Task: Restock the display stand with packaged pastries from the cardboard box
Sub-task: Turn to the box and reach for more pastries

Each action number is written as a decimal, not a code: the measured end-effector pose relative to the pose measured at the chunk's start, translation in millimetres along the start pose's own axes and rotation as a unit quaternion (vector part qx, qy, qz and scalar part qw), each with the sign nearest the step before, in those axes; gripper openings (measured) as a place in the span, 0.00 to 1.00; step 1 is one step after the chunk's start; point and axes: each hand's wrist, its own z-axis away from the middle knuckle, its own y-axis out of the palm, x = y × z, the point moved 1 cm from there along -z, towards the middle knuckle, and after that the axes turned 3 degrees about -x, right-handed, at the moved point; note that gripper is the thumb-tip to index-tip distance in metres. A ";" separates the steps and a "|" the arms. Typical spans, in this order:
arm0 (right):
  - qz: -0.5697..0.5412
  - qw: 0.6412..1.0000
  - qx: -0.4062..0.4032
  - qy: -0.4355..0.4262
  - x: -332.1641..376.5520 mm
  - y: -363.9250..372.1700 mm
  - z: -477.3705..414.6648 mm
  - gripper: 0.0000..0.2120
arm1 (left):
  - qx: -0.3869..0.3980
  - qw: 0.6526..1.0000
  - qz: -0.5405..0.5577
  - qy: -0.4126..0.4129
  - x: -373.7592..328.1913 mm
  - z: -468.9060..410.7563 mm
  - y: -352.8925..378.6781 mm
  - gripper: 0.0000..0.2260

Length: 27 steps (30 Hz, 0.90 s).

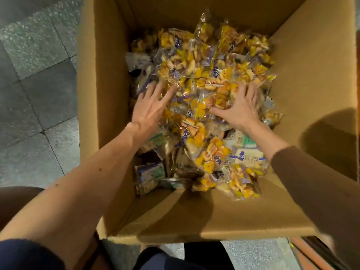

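Spread flat, your left hand [151, 109] and right hand [240, 108] pinch nothing; curl fingers under the yellow pastry packets [202, 103] between them; lift clear of the cardboard box [105, 78].

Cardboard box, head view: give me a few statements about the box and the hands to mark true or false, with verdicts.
1. The left hand and the right hand both reach into the cardboard box. True.
2. The left hand holds a packet lifted clear of the pile. False: its fingers are straight and spread over the packaged pastries, and nothing is lifted.
3. The box flaps are folded shut. False: the box is open at the top.
4. Most packets on top are yellow with purple labels. True.
5. Every packet is yellow. False: white-and-green packets lie at the near side.
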 end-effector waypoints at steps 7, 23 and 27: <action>-0.087 0.996 -0.024 0.020 -16.8 2.6 -13.8 0.30 | 0.083 0.989 -0.121 0.031 8.9 -43.8 -10.5 0.66; -0.170 0.976 0.111 0.074 -20.8 -6.2 -8.0 0.48 | 0.040 0.945 0.264 -0.189 2.3 -17.6 -6.3 0.51; -0.061 0.988 0.137 -0.026 -15.6 0.3 5.4 0.43 | 0.031 0.938 0.294 -0.183 -1.5 -7.7 -4.5 0.49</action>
